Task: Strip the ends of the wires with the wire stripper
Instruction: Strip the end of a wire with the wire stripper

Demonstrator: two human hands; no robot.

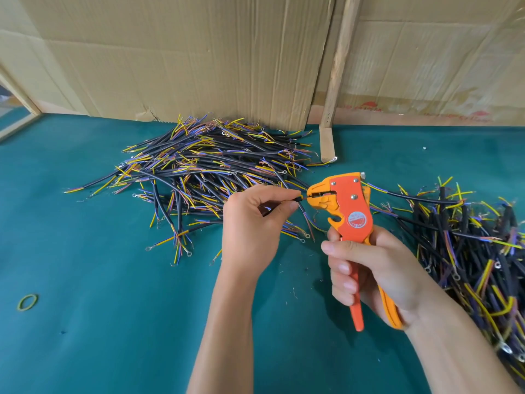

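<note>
Pinching a black wire [295, 199] between thumb and forefinger, my left hand [252, 223] feeds its end into the head of the orange stripper [345, 211]. My right hand [366, 268] wraps its fingers tight round both handles, tool upright above the green table [113, 308]. One heap of wires [204, 169] lies behind my left hand, another heap [471, 245] at my right.

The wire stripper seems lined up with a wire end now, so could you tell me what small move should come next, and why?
Probably squeeze the handles. The left hand pinches a wire whose tip sits at the mouth of the wire stripper, and the right hand already grips the handles.
</note>
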